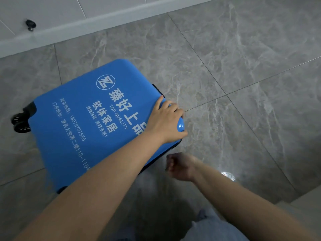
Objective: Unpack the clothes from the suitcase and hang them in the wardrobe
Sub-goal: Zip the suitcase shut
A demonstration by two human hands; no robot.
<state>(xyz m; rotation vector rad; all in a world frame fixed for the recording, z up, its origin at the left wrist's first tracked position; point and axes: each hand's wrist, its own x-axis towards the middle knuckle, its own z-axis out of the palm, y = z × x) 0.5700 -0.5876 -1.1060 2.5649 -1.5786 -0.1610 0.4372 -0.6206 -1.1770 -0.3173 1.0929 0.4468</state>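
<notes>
Left hand (pixel 165 120) curled over the near corner of the blue suitcase (pixel 90 119), fingers wrapped round the rounded edge, gripping it. Suitcase shut, lying flat on the grey floor (pixel 243 75), white writing on top. Black wheels (pixel 20 121) at the far end from the grip. Right hand (pixel 178 166) just below the gripped corner, blurry, fingers curled into a loose fist, holding nothing, not touching the case. White wall (pixel 52 13) beyond the suitcase, well apart from the grip.
</notes>
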